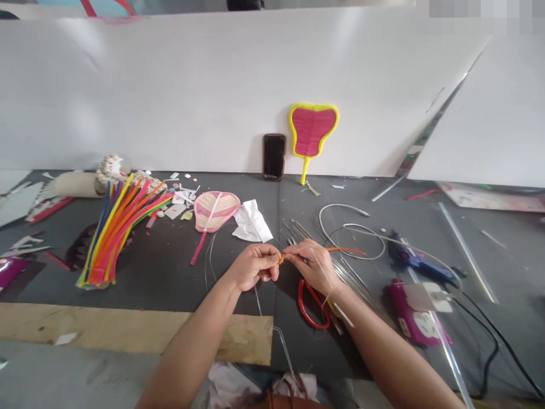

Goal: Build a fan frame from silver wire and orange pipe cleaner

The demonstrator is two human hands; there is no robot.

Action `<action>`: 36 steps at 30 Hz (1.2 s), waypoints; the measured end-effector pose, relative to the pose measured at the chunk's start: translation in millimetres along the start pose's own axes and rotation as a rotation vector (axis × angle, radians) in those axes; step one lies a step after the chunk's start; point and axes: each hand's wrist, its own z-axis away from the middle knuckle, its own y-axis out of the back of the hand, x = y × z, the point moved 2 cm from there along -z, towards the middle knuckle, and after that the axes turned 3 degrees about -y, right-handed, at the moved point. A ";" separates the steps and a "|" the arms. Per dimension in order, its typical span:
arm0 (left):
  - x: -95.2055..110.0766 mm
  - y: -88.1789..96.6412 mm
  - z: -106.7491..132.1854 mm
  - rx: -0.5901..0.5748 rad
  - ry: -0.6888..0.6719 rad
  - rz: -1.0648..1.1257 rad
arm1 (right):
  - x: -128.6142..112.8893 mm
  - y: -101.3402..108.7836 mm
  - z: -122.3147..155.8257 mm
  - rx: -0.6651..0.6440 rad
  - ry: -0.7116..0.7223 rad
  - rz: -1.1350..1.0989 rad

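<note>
My left hand (254, 265) and my right hand (314, 264) meet over the dark table, fingertips pinched together on an orange pipe cleaner (340, 250). Its free end sticks out to the right past my right hand. A thin wire (259, 304) runs from my left hand down toward me. Red-handled scissors (310, 307) lie right under my right wrist. A bundle of thin metal wires (357, 281) fans out beneath and behind my right hand.
A pile of coloured pipe cleaners (117, 230) lies at left. A pink-rimmed fan (214, 211), white tissue (252, 222), phone (273, 156), pink and yellow fan (312, 132) against the white wall, blue glue gun (419, 262), wire loops (353, 230) and a purple pack (411, 318) surround my hands.
</note>
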 end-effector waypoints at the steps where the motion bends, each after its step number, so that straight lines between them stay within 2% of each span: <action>1: -0.2 0.6 0.2 -0.020 0.014 -0.016 | -0.3 0.8 -0.2 -0.009 0.025 0.015; 9: 3.9 4.6 5.0 -0.144 0.126 -0.287 | -1.3 5.9 -1.1 -0.086 0.206 0.213; 14: 1.2 2.7 5.6 -0.162 0.194 -0.251 | 1.3 6.2 -0.3 -0.122 0.249 0.148; 19: 1.1 1.2 7.3 -0.213 0.190 -0.205 | 2.9 8.2 -0.3 -0.141 0.279 0.038; 23: 1.5 1.4 8.7 -0.249 0.232 -0.164 | 0.9 12.6 -3.7 -0.166 0.304 0.052; 28: -0.2 6.0 6.9 -0.225 0.261 -0.177 | -9.7 23.3 -14.9 -0.228 0.343 0.239; 32: 0.9 10.8 5.8 -0.194 0.218 -0.181 | -20.9 37.5 -29.6 -0.302 0.385 0.442; 36: 3.1 13.8 6.1 -0.180 0.174 -0.200 | -36.3 56.8 -49.8 -0.294 0.407 0.660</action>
